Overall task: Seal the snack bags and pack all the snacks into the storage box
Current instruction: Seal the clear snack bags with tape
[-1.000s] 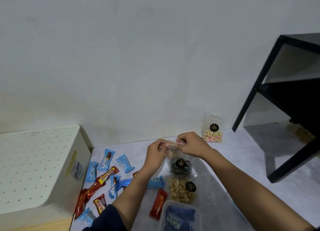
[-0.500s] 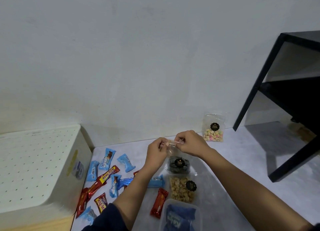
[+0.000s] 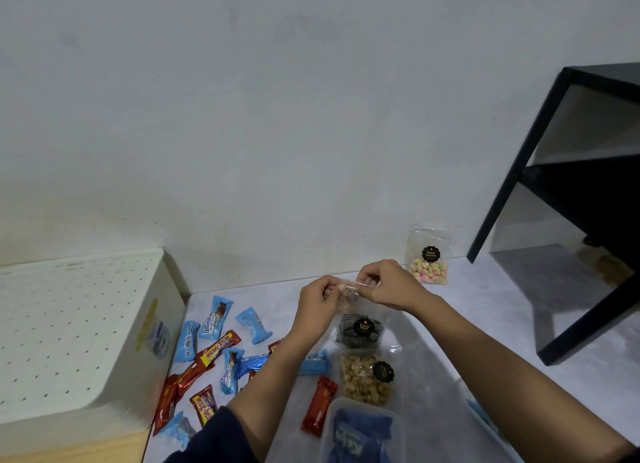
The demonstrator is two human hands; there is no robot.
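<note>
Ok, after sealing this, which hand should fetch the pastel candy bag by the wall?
Probably right: the right hand is near the pastel candy bag; the left hand is farther away.

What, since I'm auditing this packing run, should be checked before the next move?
1. Left hand and right hand both pinch the top edge of the clear plastic bag of dark striped cookies: ok.
2. That edge pressed shut along its whole length: cannot tell.
3. Clear plastic bag of tan nuts sealed: cannot tell.
4. Red foil-wrapped bar and other loose snacks packed: not ok, on the grey table.
</note>
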